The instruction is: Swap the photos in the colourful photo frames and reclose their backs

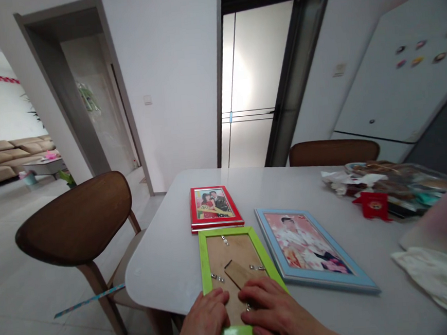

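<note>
Well, the left hand [203,324] is pressing open-fingered on the back of a face-down green picture frame [230,254], gripping nothing, and the right hand [275,308] is lying likewise across it; a red picture frame [215,208] is sitting just beyond that frame, a blue picture frame [315,248] just right of it.

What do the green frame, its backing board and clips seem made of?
The green frame looks like glossy painted wood or plastic; its smooth sheen can't settle which. The backing board looks like matte brown fibreboard. The clips look like bright metal, from their shine.
</note>
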### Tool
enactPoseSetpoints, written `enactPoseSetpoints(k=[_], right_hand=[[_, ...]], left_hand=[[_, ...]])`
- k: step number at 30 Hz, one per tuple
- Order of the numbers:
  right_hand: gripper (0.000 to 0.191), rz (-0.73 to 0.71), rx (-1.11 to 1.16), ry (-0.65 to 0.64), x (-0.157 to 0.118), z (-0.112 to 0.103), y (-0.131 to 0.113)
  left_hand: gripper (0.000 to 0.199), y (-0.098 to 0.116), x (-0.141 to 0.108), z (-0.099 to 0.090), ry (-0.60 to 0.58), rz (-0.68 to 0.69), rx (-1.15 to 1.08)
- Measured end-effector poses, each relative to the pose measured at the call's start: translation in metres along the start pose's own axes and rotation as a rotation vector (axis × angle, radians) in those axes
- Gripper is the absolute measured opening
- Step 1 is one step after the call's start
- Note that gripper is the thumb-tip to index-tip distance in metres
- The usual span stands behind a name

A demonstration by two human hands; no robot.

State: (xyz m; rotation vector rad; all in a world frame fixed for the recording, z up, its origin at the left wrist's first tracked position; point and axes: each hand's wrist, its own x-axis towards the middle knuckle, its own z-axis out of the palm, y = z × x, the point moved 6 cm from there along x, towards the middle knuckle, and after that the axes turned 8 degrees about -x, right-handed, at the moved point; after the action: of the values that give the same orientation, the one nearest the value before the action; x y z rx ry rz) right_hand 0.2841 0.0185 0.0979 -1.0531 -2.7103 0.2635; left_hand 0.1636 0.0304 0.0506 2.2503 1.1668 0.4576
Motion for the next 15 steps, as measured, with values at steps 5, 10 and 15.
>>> enactPoseSetpoints(k=[5,10,15], right_hand=[[0.025,-0.037,-0.027,0.013,-0.002,0.003,0.004],[0.036,0.146,0.104,0.286,-0.014,0.007,0.029],[0.033,0.644,0.422,0.728,-0.053,-0.008,0.083]], left_hand=[[0.029,0.004,0.000,-0.003,-0.014,0.043,0.088],[0.029,0.015,0.004,0.015,0.096,0.248,0.296],[0.026,0.024,0.005,0.008,0.216,0.334,0.286]])
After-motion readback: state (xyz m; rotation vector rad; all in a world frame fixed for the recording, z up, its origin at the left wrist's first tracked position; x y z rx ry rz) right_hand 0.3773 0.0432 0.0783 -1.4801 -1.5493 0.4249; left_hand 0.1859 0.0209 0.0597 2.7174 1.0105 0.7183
